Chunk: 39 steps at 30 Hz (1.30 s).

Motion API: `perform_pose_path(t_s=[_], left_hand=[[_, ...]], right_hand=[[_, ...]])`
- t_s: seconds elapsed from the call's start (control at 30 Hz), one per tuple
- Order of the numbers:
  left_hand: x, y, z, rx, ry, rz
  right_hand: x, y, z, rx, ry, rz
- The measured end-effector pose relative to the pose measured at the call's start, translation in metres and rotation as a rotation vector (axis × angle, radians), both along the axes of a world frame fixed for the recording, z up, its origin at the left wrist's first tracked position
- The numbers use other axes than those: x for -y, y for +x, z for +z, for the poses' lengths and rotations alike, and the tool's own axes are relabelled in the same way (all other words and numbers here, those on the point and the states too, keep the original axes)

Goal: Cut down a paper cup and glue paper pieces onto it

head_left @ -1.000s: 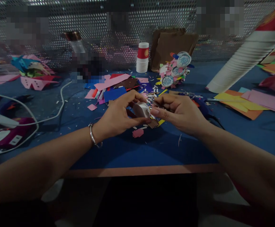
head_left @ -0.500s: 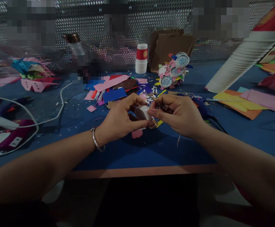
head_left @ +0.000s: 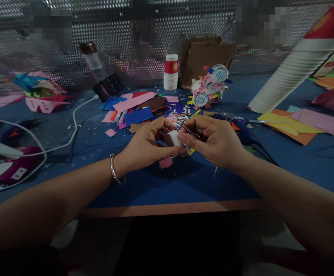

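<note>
- The left hand (head_left: 146,145) has its grip closed on a small white folded paper piece (head_left: 171,138), in the centre of the frame, just above the blue table (head_left: 184,184).
- The right hand (head_left: 216,141) has its grip narrow, pinching a thin dark metal tool (head_left: 190,131); its thumb touches the paper piece.
- A pink paper scrap (head_left: 166,163) lies on the table below the hands.
</note>
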State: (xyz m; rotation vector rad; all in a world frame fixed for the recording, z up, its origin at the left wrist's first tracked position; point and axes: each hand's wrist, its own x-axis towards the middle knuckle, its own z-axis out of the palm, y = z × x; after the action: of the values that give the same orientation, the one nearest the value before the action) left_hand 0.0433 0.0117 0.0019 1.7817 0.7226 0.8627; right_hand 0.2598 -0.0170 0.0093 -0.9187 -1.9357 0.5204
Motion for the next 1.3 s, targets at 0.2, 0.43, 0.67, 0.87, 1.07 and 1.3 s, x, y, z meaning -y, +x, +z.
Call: perform_pose_path(t_s=[0.2, 0.43, 0.67, 0.87, 1.07, 1.3], left_hand=[[0.0, -0.001, 0.001, 0.037, -0.035, -0.043], [-0.005, -0.003, -0.003, 0.088, 0.071, 0.027], [-0.011, -0.007, 0.001, 0.121, 0.196, 0.12], [-0.01, -0.007, 0.002, 0.136, 0.221, 0.162], [-0.009, -0.007, -0.001, 0.077, 0.246, 0.192], [-0.014, -0.009, -0.001, 0.037, 0.253, 0.204]], right_hand=[[0.001, 0.0, 0.0, 0.022, 0.031, -0.002], [-0.001, -0.001, 0.001, -0.037, 0.001, -0.009], [0.001, 0.001, 0.002, -0.053, -0.102, -0.071], [0.002, 0.004, 0.0, 0.028, -0.141, -0.111], [0.004, 0.002, -0.001, 0.06, -0.098, -0.101], [0.005, 0.003, 0.004, 0.089, -0.1, -0.08]])
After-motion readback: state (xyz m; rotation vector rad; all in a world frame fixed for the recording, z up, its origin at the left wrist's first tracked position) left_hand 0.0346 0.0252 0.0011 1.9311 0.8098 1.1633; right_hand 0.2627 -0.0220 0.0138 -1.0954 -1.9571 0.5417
